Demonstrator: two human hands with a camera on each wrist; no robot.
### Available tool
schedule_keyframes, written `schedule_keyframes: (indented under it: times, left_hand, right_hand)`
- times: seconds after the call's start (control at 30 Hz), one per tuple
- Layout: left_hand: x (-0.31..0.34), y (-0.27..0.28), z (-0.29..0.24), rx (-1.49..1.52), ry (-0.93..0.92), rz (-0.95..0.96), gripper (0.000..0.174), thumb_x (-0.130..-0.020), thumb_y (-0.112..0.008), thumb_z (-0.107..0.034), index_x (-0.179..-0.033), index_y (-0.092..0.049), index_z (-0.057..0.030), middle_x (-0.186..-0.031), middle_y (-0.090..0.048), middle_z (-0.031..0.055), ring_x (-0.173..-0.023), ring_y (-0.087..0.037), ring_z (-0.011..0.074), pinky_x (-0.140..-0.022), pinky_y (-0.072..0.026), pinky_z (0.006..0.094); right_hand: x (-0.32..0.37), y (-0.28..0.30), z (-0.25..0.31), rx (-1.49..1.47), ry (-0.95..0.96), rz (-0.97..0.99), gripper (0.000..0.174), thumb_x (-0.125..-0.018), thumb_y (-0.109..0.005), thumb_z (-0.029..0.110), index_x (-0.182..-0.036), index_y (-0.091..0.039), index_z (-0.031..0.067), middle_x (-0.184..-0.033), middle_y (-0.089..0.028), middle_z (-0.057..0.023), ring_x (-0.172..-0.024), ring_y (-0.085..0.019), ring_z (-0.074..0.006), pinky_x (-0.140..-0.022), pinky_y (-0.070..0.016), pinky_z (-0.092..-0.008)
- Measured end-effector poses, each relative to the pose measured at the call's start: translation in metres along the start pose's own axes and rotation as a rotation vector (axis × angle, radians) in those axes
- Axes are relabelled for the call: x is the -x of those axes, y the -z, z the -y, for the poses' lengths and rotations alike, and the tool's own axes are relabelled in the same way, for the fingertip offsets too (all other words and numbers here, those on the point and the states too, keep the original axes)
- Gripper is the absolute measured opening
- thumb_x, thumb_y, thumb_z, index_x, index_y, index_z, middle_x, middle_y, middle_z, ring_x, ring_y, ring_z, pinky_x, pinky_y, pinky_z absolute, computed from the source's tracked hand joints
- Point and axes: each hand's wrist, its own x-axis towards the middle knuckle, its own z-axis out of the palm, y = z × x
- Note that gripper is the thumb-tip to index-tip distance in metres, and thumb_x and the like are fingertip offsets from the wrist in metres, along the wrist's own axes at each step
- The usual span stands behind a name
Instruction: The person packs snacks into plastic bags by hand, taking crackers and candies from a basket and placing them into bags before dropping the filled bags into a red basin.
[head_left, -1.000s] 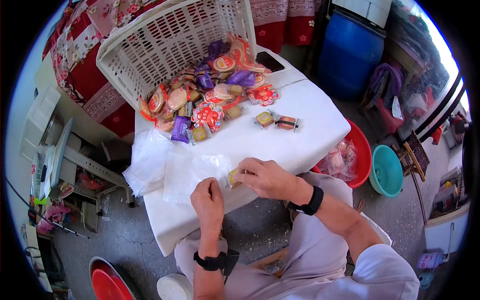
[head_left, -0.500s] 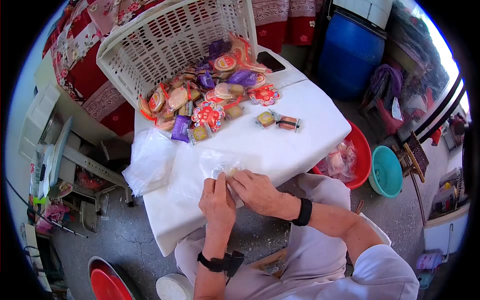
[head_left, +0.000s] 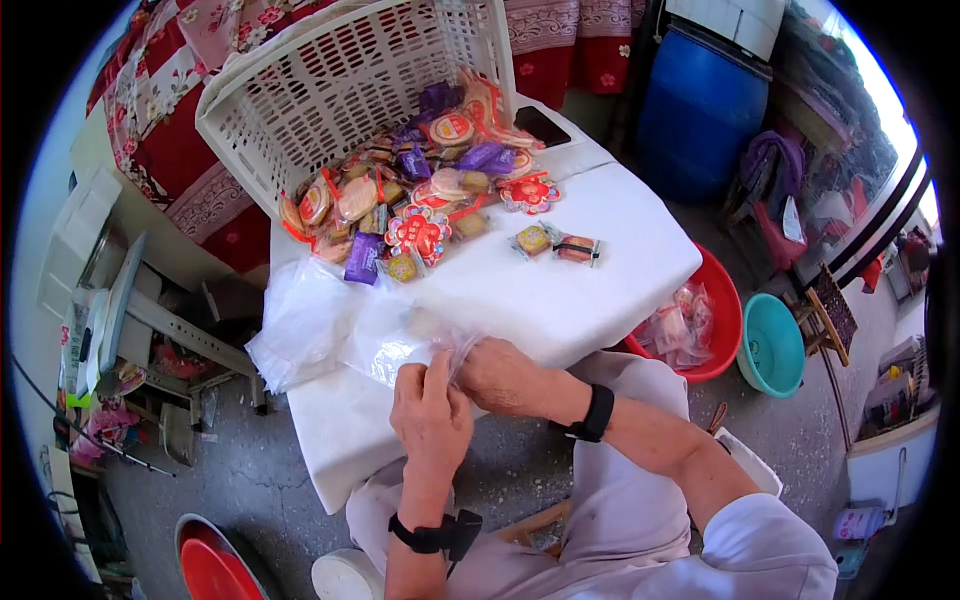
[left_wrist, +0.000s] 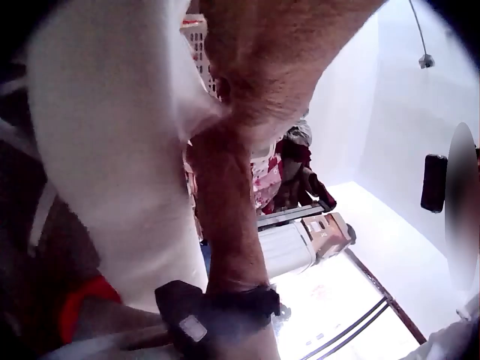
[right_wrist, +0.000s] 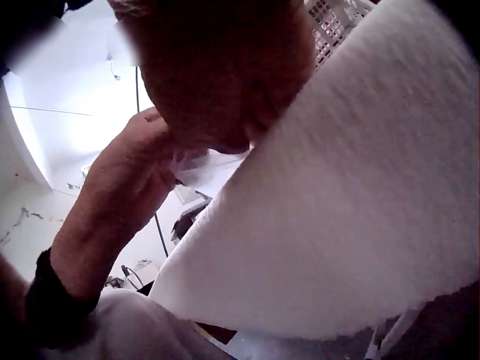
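Over the near edge of the white-covered table (head_left: 600,300), my left hand (head_left: 432,415) pinches the mouth of a clear plastic bag (head_left: 390,355) between thumb and fingers. Close against it, my right hand (head_left: 512,378) is at the bag's mouth, its fingertips hidden by the film and the hand itself; I cannot tell what they hold. A pale, yellowish shape shows blurred through the bag's far part. In the right wrist view a bit of the bag's film (right_wrist: 206,171) shows between the two hands.
Left of the hands lies a stack of clear bags (head_left: 300,325). Beyond, wrapped cakes and crackers (head_left: 400,195) spill from a tipped white basket (head_left: 330,95). Two wrapped cakes (head_left: 555,243) lie apart at right. A red basin (head_left: 715,315) with filled bags stands beside the table.
The right hand, earlier holding a small wrapped cake to the right of the left hand, has come in to the bag's mouth. The bag has lifted and bunched around its fingers.
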Motion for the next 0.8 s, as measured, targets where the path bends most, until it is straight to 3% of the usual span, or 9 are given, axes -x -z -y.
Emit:
schedule_keyframes:
  times: [0.03,0.1,0.17,0.2,0.27,0.4,0.47,0.6,0.8]
  left_hand:
    - [0.003,0.002,-0.003,0.001,0.000,-0.003,0.040,-0.077,-0.061,0.000,-0.116,-0.059,-0.0029,-0.088,-0.053,0.0146,-0.079,-0.057,0.0334,-0.063,-0.0471,0.0421]
    - [0.008,0.003,-0.008,-0.215,0.204,0.107,0.049,-0.077,-0.061,-0.003,-0.125,-0.050,-0.0008,-0.091,-0.052,0.0170,-0.082,-0.056,0.0356,-0.064,-0.0470,0.0448]
    - [0.011,0.001,-0.004,-0.231,0.245,0.175,0.053,-0.077,-0.061,-0.003,-0.127,-0.047,0.0007,-0.093,-0.052,0.0180,-0.084,-0.056,0.0364,-0.065,-0.0470,0.0460]
    - [0.013,0.000,-0.002,-0.248,0.285,0.245,0.056,-0.077,-0.060,-0.004,-0.130,-0.043,0.0023,-0.095,-0.052,0.0191,-0.086,-0.056,0.0372,-0.066,-0.0471,0.0471]
    - [0.013,-0.001,-0.001,-0.249,0.280,0.242,0.055,-0.077,-0.059,-0.003,-0.129,-0.043,0.0043,-0.095,-0.054,0.0195,-0.087,-0.057,0.0378,-0.069,-0.0471,0.0471]
    - [0.014,-0.002,0.002,-0.235,0.236,0.237,0.055,-0.078,-0.057,-0.003,-0.129,-0.041,0.0089,-0.096,-0.055,0.0206,-0.088,-0.057,0.0388,-0.072,-0.0470,0.0472]
    - [0.016,-0.004,0.002,-0.249,0.251,0.244,0.055,-0.078,-0.057,-0.002,-0.129,-0.041,0.0094,-0.096,-0.055,0.0209,-0.088,-0.057,0.0392,-0.073,-0.0470,0.0476]
    - [0.017,-0.005,0.001,-0.252,0.258,0.197,0.056,-0.076,-0.056,0.000,-0.130,-0.041,0.0084,-0.097,-0.054,0.0218,-0.088,-0.057,0.0399,-0.073,-0.0463,0.0490]
    - [0.014,0.005,0.002,-0.246,0.275,0.166,0.057,-0.077,-0.058,-0.001,-0.132,-0.041,0.0018,-0.098,-0.054,0.0204,-0.090,-0.056,0.0395,-0.071,-0.0478,0.0472]
  right_hand:
    - [-0.001,-0.004,-0.003,-0.005,-0.030,0.002,0.025,-0.075,-0.061,0.008,-0.097,-0.058,-0.0036,-0.096,-0.060,-0.0168,-0.088,-0.059,-0.0340,-0.078,-0.0471,-0.0432]
    - [-0.001,-0.007,-0.004,-0.012,-0.061,0.004,0.033,-0.075,-0.061,0.007,-0.105,-0.055,-0.0053,-0.104,-0.058,-0.0190,-0.088,-0.059,-0.0359,-0.075,-0.0475,-0.0435]
    - [-0.004,-0.006,-0.003,0.090,0.034,-0.115,0.017,-0.075,-0.061,0.011,-0.085,-0.061,-0.0020,-0.087,-0.061,-0.0184,-0.083,-0.060,-0.0344,-0.074,-0.0479,-0.0439]
    - [-0.007,-0.008,-0.004,0.086,0.032,-0.113,0.017,-0.075,-0.061,0.011,-0.085,-0.061,-0.0020,-0.087,-0.061,-0.0184,-0.083,-0.060,-0.0344,-0.074,-0.0479,-0.0439]
    - [-0.018,-0.013,-0.008,0.009,0.018,0.032,0.046,-0.076,-0.061,0.008,-0.117,-0.052,-0.0076,-0.117,-0.056,-0.0228,-0.095,-0.059,-0.0361,-0.081,-0.0485,-0.0419]
    - [-0.038,-0.004,0.002,0.008,-0.108,0.273,0.052,-0.077,-0.061,0.012,-0.123,-0.048,-0.0085,-0.127,-0.052,-0.0241,-0.108,-0.055,-0.0374,-0.089,-0.0459,-0.0427]
    - [-0.041,-0.021,-0.004,-0.018,-0.046,-0.110,0.055,-0.080,-0.060,0.017,-0.126,-0.046,-0.0084,-0.133,-0.048,-0.0243,-0.120,-0.049,-0.0382,-0.097,-0.0407,-0.0448]
    - [-0.053,-0.035,-0.013,-0.021,0.010,-0.151,0.058,-0.081,-0.059,0.021,-0.129,-0.044,-0.0083,-0.135,-0.047,-0.0244,-0.128,-0.043,-0.0371,-0.103,-0.0358,-0.0457]
    - [-0.046,-0.018,0.001,-0.050,-0.023,-0.187,0.047,-0.080,-0.061,0.020,-0.118,-0.053,-0.0045,-0.124,-0.052,-0.0243,-0.111,-0.053,-0.0383,-0.091,-0.0428,-0.0444]
